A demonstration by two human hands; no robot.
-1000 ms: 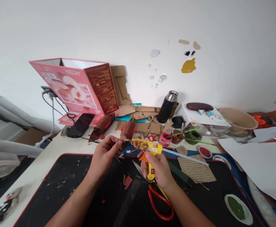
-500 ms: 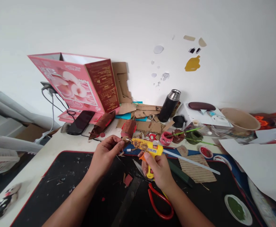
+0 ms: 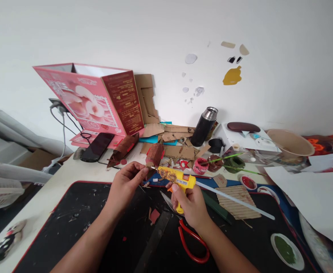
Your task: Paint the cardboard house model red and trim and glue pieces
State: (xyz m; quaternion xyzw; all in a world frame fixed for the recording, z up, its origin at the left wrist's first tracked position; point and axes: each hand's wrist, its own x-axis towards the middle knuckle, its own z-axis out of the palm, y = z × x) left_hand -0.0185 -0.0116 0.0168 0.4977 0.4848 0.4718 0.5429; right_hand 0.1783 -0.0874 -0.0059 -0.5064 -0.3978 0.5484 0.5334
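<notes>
My right hand [image 3: 191, 203] is wrapped round the handle of a yellow hot glue gun [image 3: 173, 176], fingers at its orange trigger. A long translucent glue stick [image 3: 237, 201] sticks out of the gun's back end. My left hand [image 3: 129, 182] pinches a small brown piece of cardboard [image 3: 150, 171], partly hidden by the fingers. The gun's metal nozzle points left and meets or nearly meets that piece. Below the gun lie scissors with red handles [image 3: 194, 246], blades partly covered by my right hand. Behind the hands stands a brown-painted cardboard form [image 3: 155, 153].
A black mat [image 3: 98, 227] covers the table front. Around it are a phone [image 3: 97, 148], a pink box [image 3: 89, 102], a black thermos [image 3: 204, 127], paint jars [image 3: 201, 166] with brushes, corrugated cardboard [image 3: 239, 203], a dish of green paint [image 3: 286, 251] and a beige bowl [image 3: 290, 144].
The glue gun has shifted slightly left, and its glue stick now reaches farther right and lower. My left hand has moved slightly left with the cardboard piece.
</notes>
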